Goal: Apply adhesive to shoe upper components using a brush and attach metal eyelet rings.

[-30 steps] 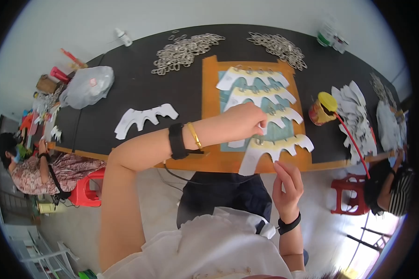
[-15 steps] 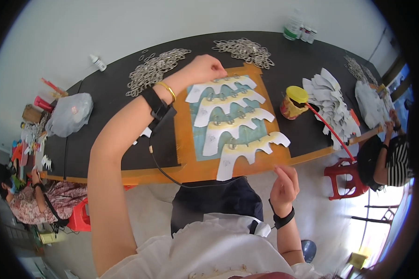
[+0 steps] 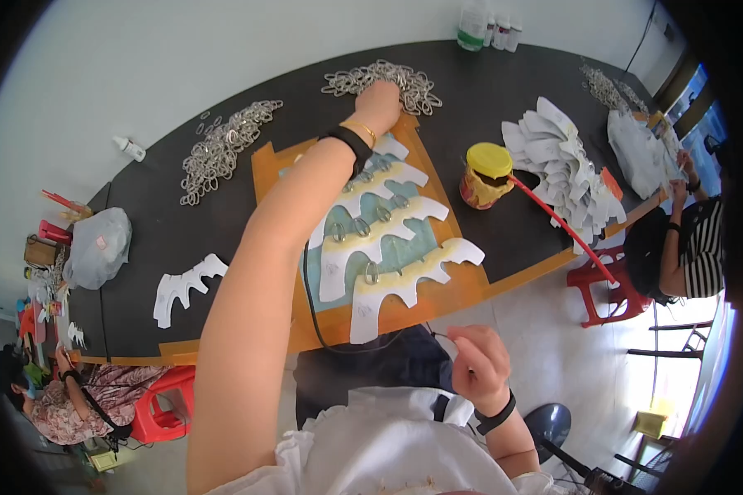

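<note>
My left hand [image 3: 380,107] reaches to the far pile of oval metal rings [image 3: 421,87], fingers curled down onto it, their tips hidden. My left forearm crosses a blue-green mat [image 3: 399,249] edged with brown tape and covers part of it. Several scalloped white paper cutouts [image 3: 410,286] lie on the mat in overlapping rows. Each visible row carries a yellowish band, and oval rings stand on some of them. At the table's near edge, my right hand [image 3: 480,367] is closed, with a thin dark tip [image 3: 438,334] showing by its fingers.
Another ring pile [image 3: 231,148] lies far left, with a loose white cutout [image 3: 188,287] nearer. To the right stand a yellow-lidded pot [image 3: 489,161] with a red stick [image 3: 561,227] and a stack of cutouts [image 3: 563,165]. People sit at both sides.
My left hand has moved from the mat's far edge onto the far ring pile. My right hand has come slightly lower and nearer. The whole view has shifted, uncovering the loose cutout at left.
</note>
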### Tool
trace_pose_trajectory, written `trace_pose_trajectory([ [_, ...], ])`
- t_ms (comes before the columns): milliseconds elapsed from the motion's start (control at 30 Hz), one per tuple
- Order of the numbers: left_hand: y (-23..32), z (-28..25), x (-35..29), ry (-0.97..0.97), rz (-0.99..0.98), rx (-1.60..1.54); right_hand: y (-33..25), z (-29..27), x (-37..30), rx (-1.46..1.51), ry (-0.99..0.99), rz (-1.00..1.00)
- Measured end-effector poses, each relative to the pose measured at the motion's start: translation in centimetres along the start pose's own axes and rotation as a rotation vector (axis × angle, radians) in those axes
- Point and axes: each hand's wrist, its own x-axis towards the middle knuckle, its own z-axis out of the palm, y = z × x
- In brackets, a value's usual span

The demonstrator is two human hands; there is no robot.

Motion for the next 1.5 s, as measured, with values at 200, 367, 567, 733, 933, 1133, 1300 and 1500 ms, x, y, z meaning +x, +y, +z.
trace_pose_trajectory([
  [200,-3.1,0.6,1.0,0.098,0.099,0.071,-3.9,-5.4,1.1,0.561,0.72,0.062],
  [367,-4.2,-1.1,0.9,0.303,0.228,-0.053,-2.1,-2.9,2.4,0.074,0.189,0.123],
  [567,1.1,-8.2,-8.6,-0.395,-0.007,-0.797,1.4,3.4,0.8,-0.093,-0.217,0.232],
  [733,3.2,-10.9,-18.3,-0.543,0.127,-0.841,1.8,4.9,1.3,-0.102,-0.26,0.12],
  [933,4.8,-9.9,-21.6,-0.71,-0.067,-0.867,1.3,5.5,1.0,-0.188,-0.268,0.143],
  [1133,4.7,-8.4,-22.0,-0.766,-0.115,-0.862,1.7,5.8,0.5,-0.166,-0.244,0.15],
  [1300,4.7,-7.9,-21.9,-0.611,0.013,-0.736,1.9,5.8,0.3,-0.155,-0.231,0.162],
  [1500,4.5,-8.5,-22.2,-0.384,0.31,-0.58,2.1,5.8,0.2,-0.142,-0.233,0.156],
])
